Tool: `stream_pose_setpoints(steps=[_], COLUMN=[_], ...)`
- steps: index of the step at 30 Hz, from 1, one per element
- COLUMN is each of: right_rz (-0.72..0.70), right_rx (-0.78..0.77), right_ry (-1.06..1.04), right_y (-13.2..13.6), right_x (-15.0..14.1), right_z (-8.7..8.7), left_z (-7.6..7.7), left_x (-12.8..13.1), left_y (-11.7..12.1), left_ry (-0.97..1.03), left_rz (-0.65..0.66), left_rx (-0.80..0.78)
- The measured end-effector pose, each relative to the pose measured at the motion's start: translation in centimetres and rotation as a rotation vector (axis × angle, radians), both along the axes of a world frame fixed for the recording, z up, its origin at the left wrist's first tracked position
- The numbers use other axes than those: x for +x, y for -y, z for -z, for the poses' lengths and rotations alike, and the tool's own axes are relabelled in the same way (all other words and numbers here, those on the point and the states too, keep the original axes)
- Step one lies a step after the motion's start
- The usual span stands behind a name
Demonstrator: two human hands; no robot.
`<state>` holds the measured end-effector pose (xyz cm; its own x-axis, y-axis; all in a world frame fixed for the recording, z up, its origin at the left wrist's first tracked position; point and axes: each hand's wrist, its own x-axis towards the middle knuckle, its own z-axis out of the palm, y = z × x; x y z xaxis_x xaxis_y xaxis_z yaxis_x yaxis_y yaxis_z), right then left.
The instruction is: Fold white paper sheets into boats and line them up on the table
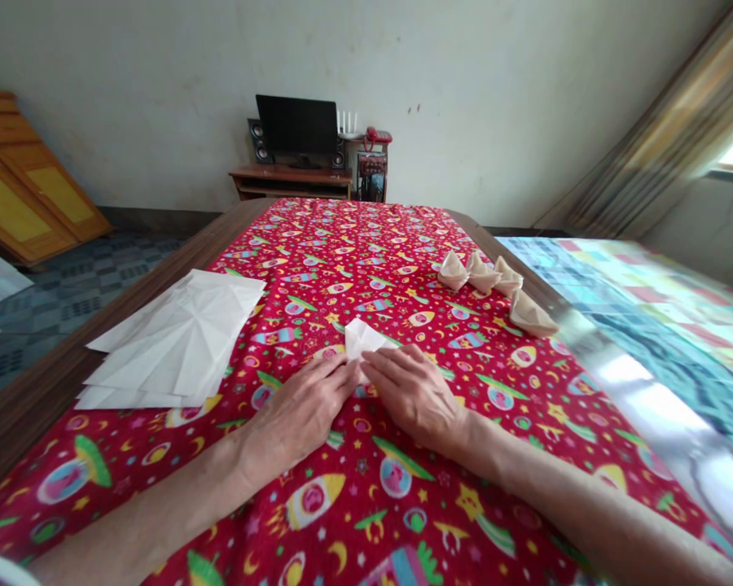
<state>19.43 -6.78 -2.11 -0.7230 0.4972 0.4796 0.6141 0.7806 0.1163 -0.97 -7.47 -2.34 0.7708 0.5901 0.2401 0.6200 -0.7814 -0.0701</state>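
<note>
A small white piece of folded paper (pixel 360 332) lies on the red patterned cloth in front of me, its pointed top showing beyond my fingers. My left hand (pixel 321 395) presses its fingertips together on the paper's lower left side. From the right, my right hand (pixel 412 395) lays its closed fingers over the paper's right part, and the two hands' fingertips nearly meet. The lower part of the paper is hidden under them. To the left rests a stack of creased white paper sheets (pixel 183 338). Several folded paper boat-like shapes (pixel 482 275) stand toward the right edge.
A red cloth (pixel 354 244) with rockets and stars covers the dark wooden table (pixel 177 244). Beyond its far end are a monitor (pixel 297 126), speakers and a red telephone (pixel 375 137). A bed with a blue patterned cover (pixel 562 301) is at the right, a wooden cabinet (pixel 30 191) at the left.
</note>
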Motion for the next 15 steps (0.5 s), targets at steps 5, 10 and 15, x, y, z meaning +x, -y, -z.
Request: stream_pose_setpoints(steps=[5, 10, 15], right_rz=[-0.050, -0.011, 0.045], right_rx=[-0.178, -0.236, -0.205], right_ry=[0.030, 0.034, 0.051], right_y=[2.0, 2.7, 3.1], right_x=[0.8, 2.9, 4.0], right_z=[0.1, -0.2, -0.2], left_z=[-0.3, 0.2, 0.0], left_x=[0.0, -0.6, -1.3], left_y=[0.2, 0.0, 0.0], left_ry=[-0.023, -0.021, 0.036], left_rz=[0.009, 0.031, 0.069], left_rx=[0.029, 0.008, -0.030])
